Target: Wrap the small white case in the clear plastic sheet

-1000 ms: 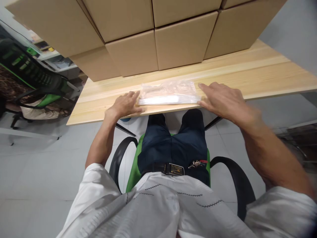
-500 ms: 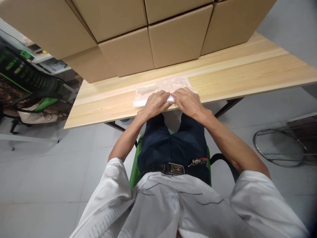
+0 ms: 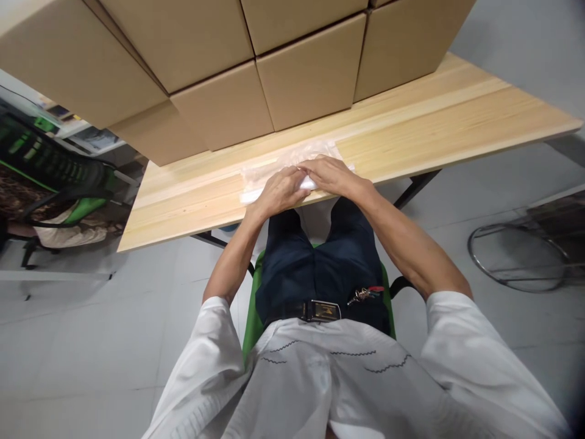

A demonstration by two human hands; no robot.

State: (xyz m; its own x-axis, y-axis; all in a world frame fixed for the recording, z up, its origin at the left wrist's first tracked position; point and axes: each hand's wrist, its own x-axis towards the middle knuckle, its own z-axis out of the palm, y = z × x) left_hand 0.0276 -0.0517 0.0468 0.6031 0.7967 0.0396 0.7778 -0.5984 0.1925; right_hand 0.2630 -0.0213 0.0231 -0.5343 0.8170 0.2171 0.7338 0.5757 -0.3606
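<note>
A clear, crinkled plastic bag (image 3: 269, 174) lies flat along the near edge of the wooden table, with a whitish folded or rolled strip on its near side. My left hand (image 3: 284, 189) is closed on that near strip, its fingers curled over it. Beside it, my right hand (image 3: 328, 173) grips the same strip, with its fingertips reaching over to touch the left hand's fingers. Both thumbs are partly hidden. Whether anything lies inside the plastic I cannot tell.
Large cardboard boxes (image 3: 311, 79) are stacked along the back of the wooden table (image 3: 411, 146). At the left, a person sits on a black and green chair (image 3: 50, 152). A round metal stool frame (image 3: 516, 256) stands on the floor to the right.
My right hand has shifted left, its fingers now overlapping the left hand's fingertips. The left hand stays on the plastic. The view has tilted slightly.
</note>
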